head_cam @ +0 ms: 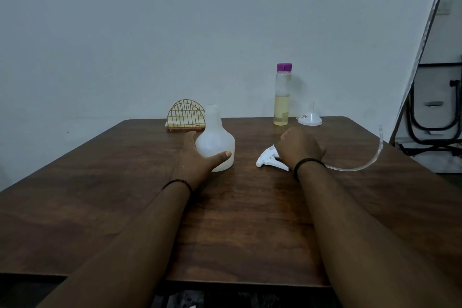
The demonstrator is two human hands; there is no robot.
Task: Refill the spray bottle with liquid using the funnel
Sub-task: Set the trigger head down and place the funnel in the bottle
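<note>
Both bare forearms reach forward over the dark, wood-grained table (237, 220), each wrist ringed by a thin dark band; the left hand (197, 157) lies palm inward against the spray bottle (216, 140), thumb across its near side and fingers curled behind it, grasping the body; the bottle stands upright near the table's middle, a translucent white plastic flask with a wide rounded base narrowing to a slim open neck, its top off. The right hand (300, 147) rests knuckles up, fingers curled down over the white plastic trigger head (268, 159), which lies on its side on the table just right of the bottle; whether the fingers clench it or merely cover it cannot be told; a clear, curving dip tube (367, 165) sweeps from under the wrist out to the right and rises at its end. Toward the far edge stands a tall clear cylinder, the refill bottle (282, 97), with a purple cap and pale yellow liquid filling its lower half; just beside it to the right sits the funnel (310, 117), translucent white, mouth down and spout up; further left along the far edge is a golden wire napkin holder (185, 116), arched, holding pale napkins.
</note>
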